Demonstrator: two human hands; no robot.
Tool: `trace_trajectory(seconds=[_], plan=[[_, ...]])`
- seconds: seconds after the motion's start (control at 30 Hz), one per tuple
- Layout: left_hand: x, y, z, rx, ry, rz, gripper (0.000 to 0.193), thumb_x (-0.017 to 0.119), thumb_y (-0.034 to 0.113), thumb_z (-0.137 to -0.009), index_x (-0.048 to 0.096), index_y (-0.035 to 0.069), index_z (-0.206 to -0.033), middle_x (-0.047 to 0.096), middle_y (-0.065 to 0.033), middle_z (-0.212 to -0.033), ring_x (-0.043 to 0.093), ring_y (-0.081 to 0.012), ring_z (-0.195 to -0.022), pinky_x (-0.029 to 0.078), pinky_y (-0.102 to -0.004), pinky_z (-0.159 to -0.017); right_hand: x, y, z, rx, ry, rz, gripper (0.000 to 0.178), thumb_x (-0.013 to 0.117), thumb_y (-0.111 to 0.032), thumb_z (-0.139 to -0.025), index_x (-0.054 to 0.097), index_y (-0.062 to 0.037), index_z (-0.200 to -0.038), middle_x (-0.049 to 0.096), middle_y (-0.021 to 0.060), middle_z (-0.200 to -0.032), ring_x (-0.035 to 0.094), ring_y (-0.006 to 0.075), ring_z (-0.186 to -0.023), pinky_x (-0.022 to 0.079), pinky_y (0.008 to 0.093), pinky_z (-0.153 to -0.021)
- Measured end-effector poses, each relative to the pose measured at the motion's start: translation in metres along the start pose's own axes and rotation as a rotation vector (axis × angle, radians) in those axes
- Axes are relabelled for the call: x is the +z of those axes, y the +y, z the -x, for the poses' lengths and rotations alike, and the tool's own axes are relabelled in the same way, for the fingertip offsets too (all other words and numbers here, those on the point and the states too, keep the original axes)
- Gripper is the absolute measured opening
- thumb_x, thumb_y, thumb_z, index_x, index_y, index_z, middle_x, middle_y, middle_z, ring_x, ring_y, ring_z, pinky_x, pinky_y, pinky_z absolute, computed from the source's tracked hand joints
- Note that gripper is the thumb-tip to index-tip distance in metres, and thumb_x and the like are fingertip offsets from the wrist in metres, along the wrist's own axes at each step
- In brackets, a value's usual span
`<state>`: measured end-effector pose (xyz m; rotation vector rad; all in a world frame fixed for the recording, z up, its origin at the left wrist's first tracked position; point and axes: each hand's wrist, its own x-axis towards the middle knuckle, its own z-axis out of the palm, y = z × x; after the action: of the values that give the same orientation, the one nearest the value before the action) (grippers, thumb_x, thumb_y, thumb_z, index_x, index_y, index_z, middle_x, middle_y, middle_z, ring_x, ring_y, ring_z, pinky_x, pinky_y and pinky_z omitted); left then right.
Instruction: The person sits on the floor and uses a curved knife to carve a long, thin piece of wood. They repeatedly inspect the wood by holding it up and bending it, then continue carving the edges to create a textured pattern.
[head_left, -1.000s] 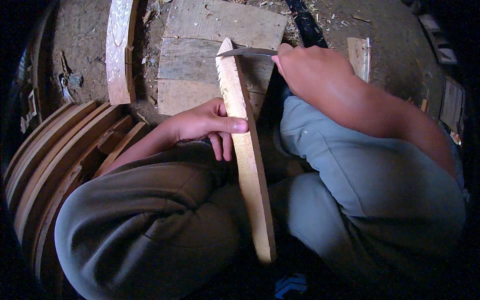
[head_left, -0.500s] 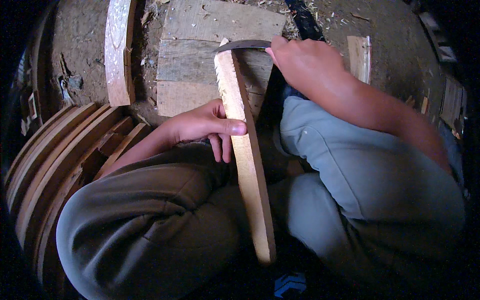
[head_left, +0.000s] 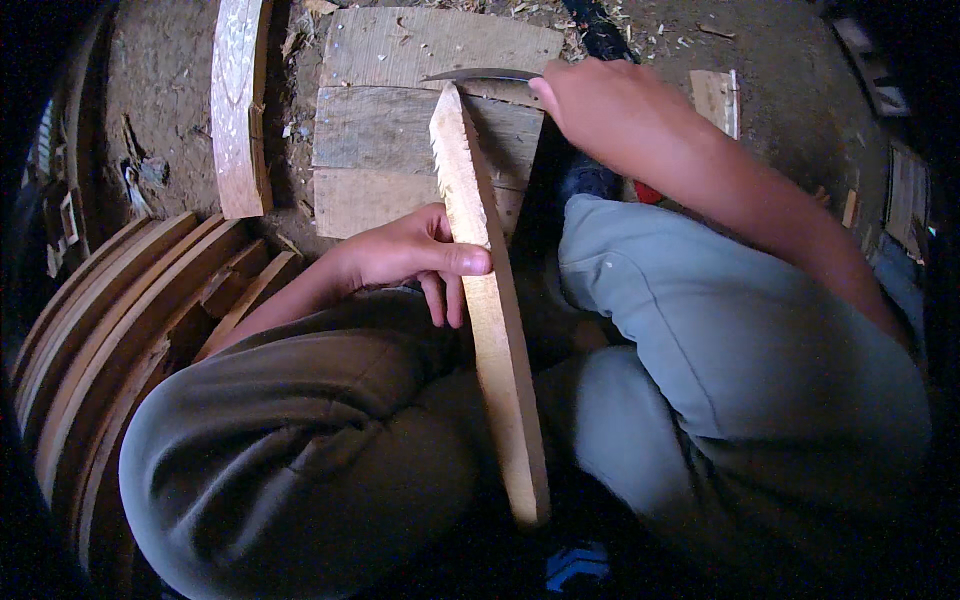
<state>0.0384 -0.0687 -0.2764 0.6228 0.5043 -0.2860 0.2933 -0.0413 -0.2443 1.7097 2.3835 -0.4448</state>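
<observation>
A long pale wooden stick (head_left: 492, 325) slants between my bent legs, its far end cut to a rough point with ragged notches along the left edge. My left hand (head_left: 425, 255) grips it around the middle, thumb across the top face. In my right hand (head_left: 605, 100) is a knife with a long, dark, slightly curved blade (head_left: 485, 75); its handle is hidden in my fist. The blade lies level just beyond the stick's pointed tip, pointing left. Under that end sits a board of wooden planks (head_left: 375, 130).
Several curved wooden strips (head_left: 150, 290) are stacked beside my left leg. A whitish plank (head_left: 240, 110) lies on the dirt floor left of the board, and a short wood piece (head_left: 715, 100) to the right. Shavings (head_left: 620, 25) litter the far floor.
The knife blade has moved slightly away from me, from across the stick's far end to just past its tip. My left hand and the stick have hardly moved.
</observation>
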Motion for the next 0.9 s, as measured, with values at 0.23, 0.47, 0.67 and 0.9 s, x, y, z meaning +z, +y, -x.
trace_trajectory(seconds=[0.23,0.47,0.67,0.9], plan=[[0.002,0.001,0.003,0.006,0.004,-0.019,0.052,0.065,0.043,-0.087,0.061,-0.007,-0.101,0.067,-0.0188,-0.088,0.069,-0.0248,-0.064,0.058,-0.0336,-0.051,-0.015,-0.012,0.009,-0.026,-0.127,0.058,0.035,0.044,-0.031,-0.097,0.063,-0.0030,-0.090,0.066,0.0190,-0.075,0.067,0.0359,-0.072,0.054,0.0464,-0.063],[0.002,0.004,0.002,0.013,0.010,-0.038,0.053,0.065,0.044,-0.087,0.060,-0.007,-0.101,0.068,-0.0186,-0.088,0.069,-0.0248,-0.064,0.058,-0.0338,-0.051,0.002,-0.016,0.012,0.011,-0.055,0.089,0.030,0.043,-0.029,-0.098,0.056,-0.0043,-0.088,0.065,0.0185,-0.069,0.067,0.0360,-0.067,0.054,0.0465,-0.058],[0.003,0.001,0.001,0.011,0.037,0.000,0.059,0.070,0.046,-0.081,0.055,-0.007,-0.105,0.067,-0.0179,-0.081,0.068,-0.0268,-0.061,0.057,-0.0347,-0.047,0.013,-0.016,-0.001,0.089,-0.060,0.107,0.030,0.042,-0.029,-0.098,0.056,-0.0035,-0.090,0.065,0.0192,-0.070,0.067,0.0359,-0.067,0.054,0.0467,-0.058],[0.000,0.001,0.001,0.008,0.003,-0.024,0.052,0.066,0.042,-0.086,0.061,-0.008,-0.099,0.067,-0.0184,-0.086,0.069,-0.0247,-0.063,0.058,-0.0330,-0.051,-0.014,0.001,-0.007,0.002,-0.038,-0.029,0.038,0.041,-0.032,-0.098,0.063,-0.0029,-0.088,0.065,0.0201,-0.076,0.065,0.0386,-0.074,0.052,0.0486,-0.068]])
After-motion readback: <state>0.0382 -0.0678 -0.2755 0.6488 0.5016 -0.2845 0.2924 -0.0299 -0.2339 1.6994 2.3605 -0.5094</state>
